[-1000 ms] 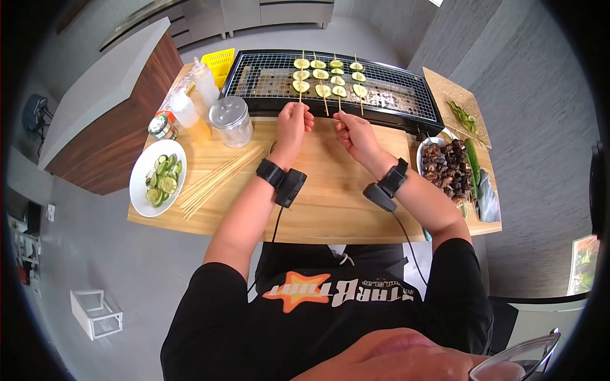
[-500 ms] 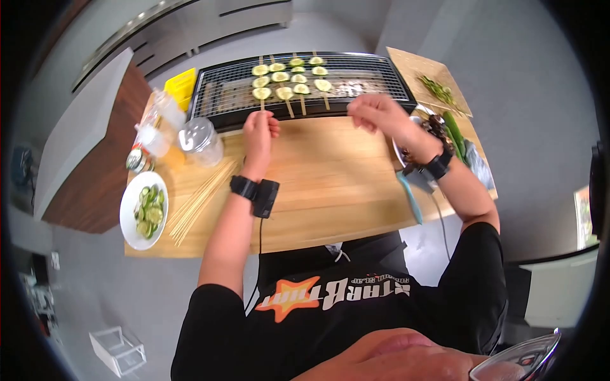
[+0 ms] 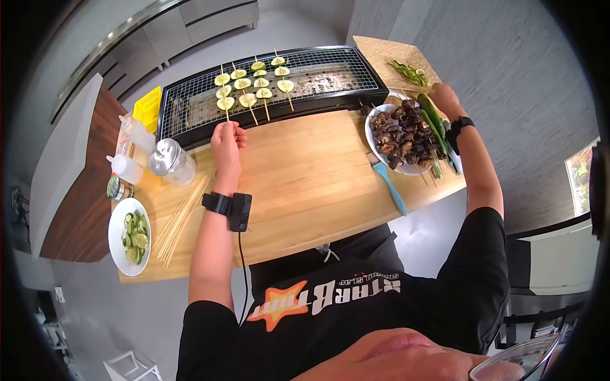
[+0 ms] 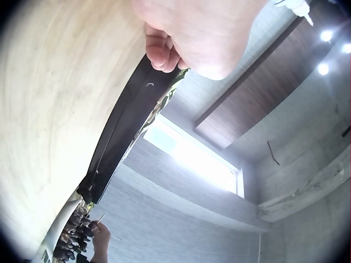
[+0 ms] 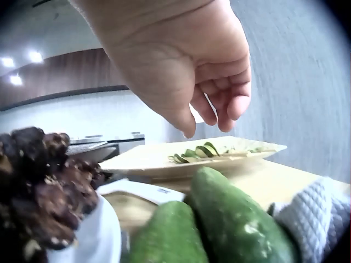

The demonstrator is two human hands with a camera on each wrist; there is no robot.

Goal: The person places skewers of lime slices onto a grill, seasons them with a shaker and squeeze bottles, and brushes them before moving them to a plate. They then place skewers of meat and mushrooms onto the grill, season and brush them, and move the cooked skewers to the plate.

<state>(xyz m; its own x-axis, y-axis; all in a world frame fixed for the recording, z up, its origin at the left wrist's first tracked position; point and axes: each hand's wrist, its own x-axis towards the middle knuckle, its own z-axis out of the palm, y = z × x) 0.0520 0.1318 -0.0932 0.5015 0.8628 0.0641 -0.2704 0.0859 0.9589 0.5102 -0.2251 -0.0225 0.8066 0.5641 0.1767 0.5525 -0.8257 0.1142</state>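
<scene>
Skewers of pale green slices point(image 3: 248, 100) lie across the grill mesh at its left half. My left hand point(image 3: 227, 149) pinches the near end of the leftmost skewer at the grill's front edge; in the left wrist view that hand point(image 4: 203, 33) has curled fingers and hides the skewer. Far right, my right hand point(image 3: 447, 100) is beside a tan tray point(image 3: 387, 57) with a small bunch of skewered green slices point(image 3: 412, 73). The right wrist view shows that hand point(image 5: 186, 71) above the tray, fingers bent and apart, holding nothing.
Whole green vegetables point(image 3: 432, 117) and a plate of dark meat skewers point(image 3: 403, 136) are at the right, near a blue-handled brush point(image 3: 392, 190). Left stand a lidded jar point(image 3: 173, 162), squeeze bottles point(image 3: 127, 170), bare sticks point(image 3: 183, 222) and a bowl of slices point(image 3: 113, 244).
My right hand has left the skewer ends at the grill and moved right, past the meat plate, to the tray. My left hand keeps its pinch. The head view has turned rightward.
</scene>
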